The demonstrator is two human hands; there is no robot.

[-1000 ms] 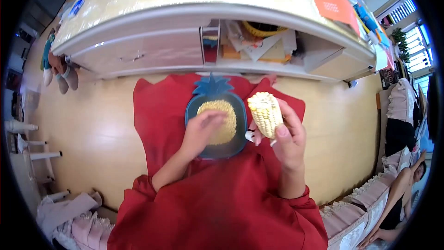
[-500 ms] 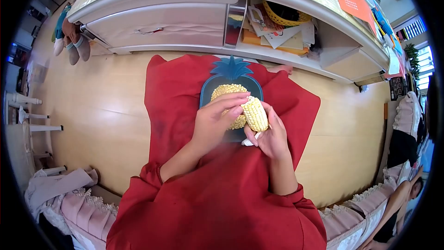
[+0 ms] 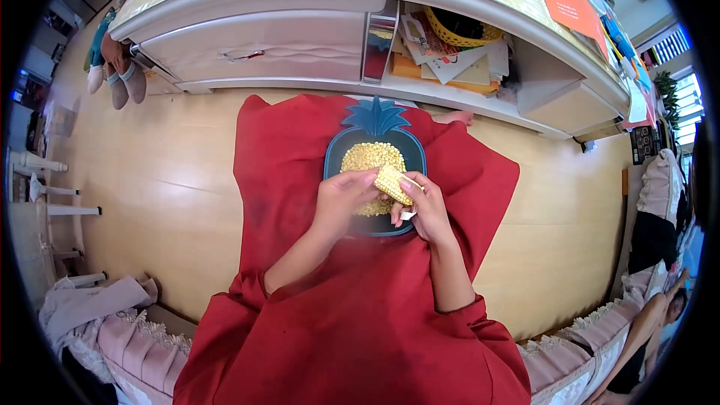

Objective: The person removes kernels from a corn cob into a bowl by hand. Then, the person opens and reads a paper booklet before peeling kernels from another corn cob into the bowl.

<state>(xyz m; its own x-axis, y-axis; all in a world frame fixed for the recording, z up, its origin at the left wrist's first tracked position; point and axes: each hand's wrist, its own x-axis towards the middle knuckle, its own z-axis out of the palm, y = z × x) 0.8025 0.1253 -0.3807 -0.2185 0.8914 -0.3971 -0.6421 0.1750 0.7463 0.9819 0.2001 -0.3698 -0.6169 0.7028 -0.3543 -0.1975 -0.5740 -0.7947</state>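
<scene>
A partly stripped corn cob [image 3: 393, 184] with pale yellow kernels is held over a dark blue pineapple-shaped tray [image 3: 330, 148]. My right hand [image 3: 430, 214] is closed round the cob's lower right part. The fingers and thumb of my left hand [image 3: 341, 199] are closed at its upper left end. Loose corn kernels [image 3: 371, 156] lie heaped in the tray, partly hidden behind my hands and the cob. A small white piece [image 3: 407, 215] shows beneath my right fingers; I cannot tell whether it belongs to the cob.
The tray rests on red cloth [image 3: 281, 146] spread over my lap. Ahead stands a white cabinet [image 3: 262, 49] with an open shelf of papers and a yellow basket [image 3: 461, 32]. A sofa [image 3: 139, 345] is behind; a white stool [image 3: 60, 199] stands left. Another person [image 3: 645, 337] is at lower right.
The cob has moved slightly up and left and tipped further sideways. My left fingers, earlier stretched across its top, are now bent at its end. More of the kernel heap shows.
</scene>
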